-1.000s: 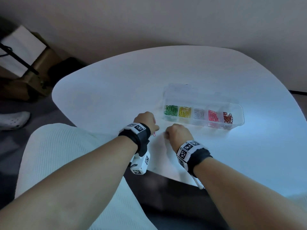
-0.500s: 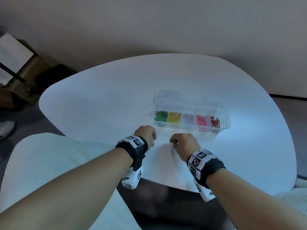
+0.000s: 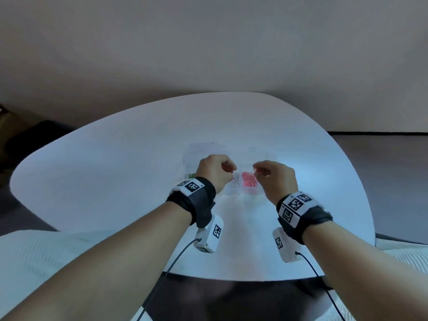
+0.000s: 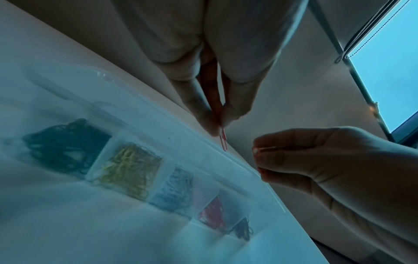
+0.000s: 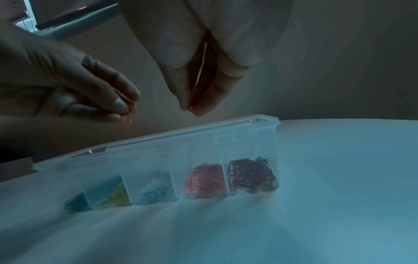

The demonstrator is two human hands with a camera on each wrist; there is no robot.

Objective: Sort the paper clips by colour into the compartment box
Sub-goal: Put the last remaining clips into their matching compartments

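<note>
A clear compartment box point(image 5: 248, 142) stands on the white table point(image 3: 115, 177), holding green point(image 5: 75, 203), yellow point(image 4: 128, 166), pale blue point(image 5: 158, 185), pink point(image 5: 204, 178) and dark red clips point(image 5: 251, 175) in separate compartments. Both hands hover just above it. My left hand point(image 4: 220, 125) pinches a pink-red paper clip point(image 4: 223, 141) that hangs over the box's middle. My right hand point(image 5: 192, 107) pinches a reddish clip point(image 3: 256, 170) over the pink and dark red end. In the head view the hands hide most of the box point(image 3: 231, 190).
The box's lid point(image 3: 203, 149) lies open behind it. The table's rounded near edge point(image 3: 231, 278) is close to my body, with dark floor beyond its sides. A window point(image 4: 389, 71) shows in the left wrist view.
Both hands have lifted from the table near its front edge and moved forward over the box, each pinching a clip. The head view has shifted too.
</note>
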